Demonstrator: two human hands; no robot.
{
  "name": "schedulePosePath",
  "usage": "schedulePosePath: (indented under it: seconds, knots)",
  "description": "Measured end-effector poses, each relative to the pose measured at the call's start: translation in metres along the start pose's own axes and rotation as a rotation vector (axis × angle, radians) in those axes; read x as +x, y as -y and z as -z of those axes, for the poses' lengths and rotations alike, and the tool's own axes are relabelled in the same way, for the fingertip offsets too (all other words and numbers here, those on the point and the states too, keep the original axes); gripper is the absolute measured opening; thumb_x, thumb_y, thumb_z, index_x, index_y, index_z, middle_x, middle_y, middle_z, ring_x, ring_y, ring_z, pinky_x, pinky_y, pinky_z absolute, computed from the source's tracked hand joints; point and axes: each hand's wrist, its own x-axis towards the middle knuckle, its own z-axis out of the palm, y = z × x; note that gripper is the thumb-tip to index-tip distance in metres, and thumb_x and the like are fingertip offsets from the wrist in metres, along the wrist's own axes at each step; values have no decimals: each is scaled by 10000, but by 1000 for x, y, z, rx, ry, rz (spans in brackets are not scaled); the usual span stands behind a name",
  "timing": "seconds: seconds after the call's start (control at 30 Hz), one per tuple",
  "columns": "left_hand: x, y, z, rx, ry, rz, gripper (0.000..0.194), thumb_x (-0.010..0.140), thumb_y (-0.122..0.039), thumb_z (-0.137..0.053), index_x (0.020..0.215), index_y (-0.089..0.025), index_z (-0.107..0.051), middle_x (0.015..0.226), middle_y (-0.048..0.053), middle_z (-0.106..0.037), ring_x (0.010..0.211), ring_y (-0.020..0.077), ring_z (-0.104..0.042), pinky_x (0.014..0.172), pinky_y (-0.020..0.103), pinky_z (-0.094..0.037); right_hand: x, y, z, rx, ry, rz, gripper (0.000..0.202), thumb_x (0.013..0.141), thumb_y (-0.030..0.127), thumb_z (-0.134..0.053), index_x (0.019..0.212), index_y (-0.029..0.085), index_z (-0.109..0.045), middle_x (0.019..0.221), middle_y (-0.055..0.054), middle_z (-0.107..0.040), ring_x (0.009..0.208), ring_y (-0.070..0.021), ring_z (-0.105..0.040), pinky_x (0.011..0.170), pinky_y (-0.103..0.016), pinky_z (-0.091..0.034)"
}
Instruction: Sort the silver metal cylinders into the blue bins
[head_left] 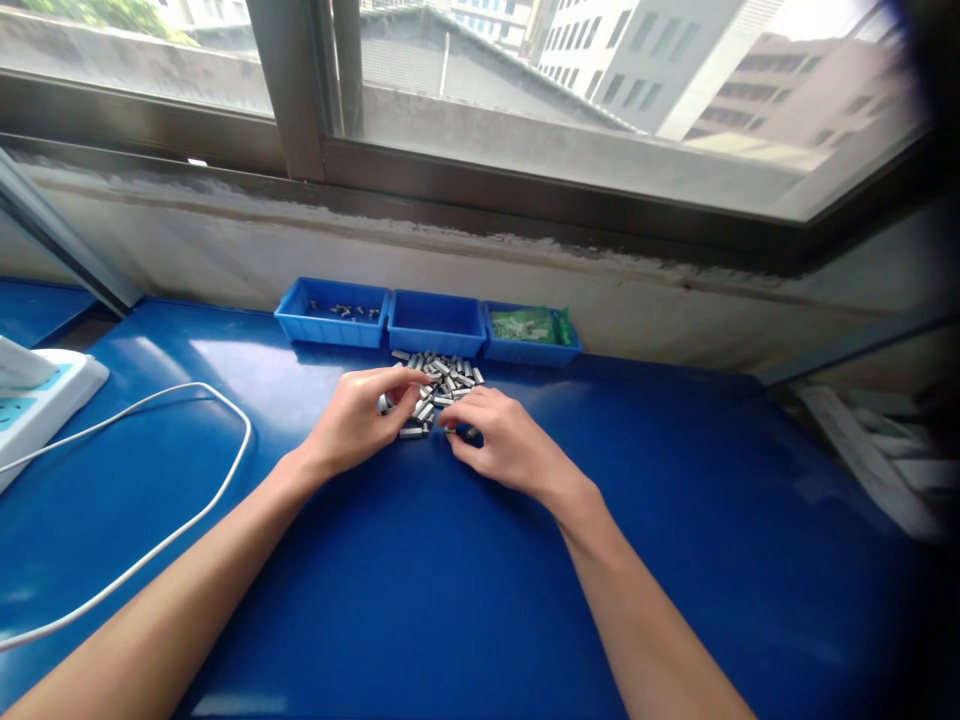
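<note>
A loose pile of small silver metal cylinders [448, 378] lies on the blue table in front of the bins. At the pile's left side is my left hand [367, 415]. Its thumb and index finger are curled close together over the pieces, and whatever sits between the tips is too small to make out. My right hand [499, 430] is at the pile's front right edge, thumb and index finger pinched on what looks like one small metal cylinder [450, 431]. Some of the pile is hidden behind both hands.
Three blue bins stand in a row by the wall: the left bin [330, 332] holds several small metal parts, the middle bin [437, 340] shows a bare floor, the right bin [529, 352] holds green packets [525, 324]. A white cable [225, 480] and power strip [67, 385] lie left.
</note>
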Motion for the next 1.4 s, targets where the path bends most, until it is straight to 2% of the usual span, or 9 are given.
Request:
schedulePosePath:
  seconds: [0.13, 0.23, 0.4, 0.6, 0.77, 0.97, 1.07, 1.23, 1.4]
  knots:
    - [1, -2, 1, -16, -9, 27, 209, 902, -221, -583, 1050, -195, -728, 843, 31, -754, 743, 149, -695, 674, 223, -502, 2, 0, -8, 151, -163, -61, 201, 863, 123, -606, 1007, 224, -703, 990, -62, -732, 898, -217, -675, 844, -366, -508]
    - [1, -2, 1, -68, -21, 81, 215, 890, -235, -598, 1057, -193, -727, 816, 29, -757, 739, 159, -710, 678, 229, -524, 6, 4, -13, 501, -329, -195, 113, 850, 239, -687, 961, 230, -704, 939, -40, -739, 851, -201, -699, 816, -347, -552]
    - [2, -2, 0, -261, -29, 189, 257, 884, -273, -625, 1110, -181, -706, 870, 49, -766, 771, 180, -731, 746, 275, -578, 16, 8, -18, 1094, -564, -465, 263, 718, 374, -832, 855, 204, -686, 841, -19, -728, 770, -183, -713, 775, -328, -584]
    - [3, -9, -4, -443, 63, 191, 322, 867, -328, -680, 1147, -169, -701, 988, 93, -762, 879, 204, -733, 810, 313, -596, 18, 10, -26, 1224, -560, -492, 285, 662, 319, -875, 806, 202, -658, 821, -1, -720, 787, -157, -698, 786, -290, -572]
    - [1, -7, -8, -523, 7, 264, 305, 820, -369, -743, 1053, -172, -743, 1000, 101, -772, 903, 227, -743, 849, 349, -604, 19, 14, -29, 1171, -554, -501, 302, 664, 358, -868, 777, 200, -638, 826, -10, -734, 796, -169, -703, 813, -306, -569]
    - [7, 3, -6, -644, -138, 427, 334, 695, -385, -851, 911, -146, -765, 887, 102, -780, 806, 225, -746, 772, 323, -607, 21, 18, -28, 1060, -517, -464, 290, 740, 397, -811, 908, 190, -697, 945, -55, -759, 904, -208, -721, 857, -329, -570]
    - [12, 14, 0, -765, -314, 547, 352, 664, -358, -877, 917, -142, -760, 852, 83, -771, 794, 190, -737, 767, 276, -588, 20, 15, -28, 950, -507, -450, 256, 813, 394, -740, 951, 185, -691, 984, -69, -756, 914, -208, -716, 824, -319, -566]
    - [21, 40, 16, -1043, -676, 650, 254, 623, -150, -889, 816, -107, -730, 804, 61, -750, 814, 141, -735, 763, 178, -566, 15, 14, -25, 465, -400, -350, 99, 882, 270, -633, 911, 203, -700, 903, -33, -743, 786, -174, -684, 733, -291, -524]
    - [27, 47, 26, -1154, -796, 681, 124, 728, -20, -765, 807, -96, -708, 849, 87, -753, 883, 144, -735, 858, 197, -571, 10, 17, -22, 203, -261, -165, 110, 860, 159, -612, 924, 209, -687, 922, -36, -724, 841, -187, -658, 800, -315, -504]
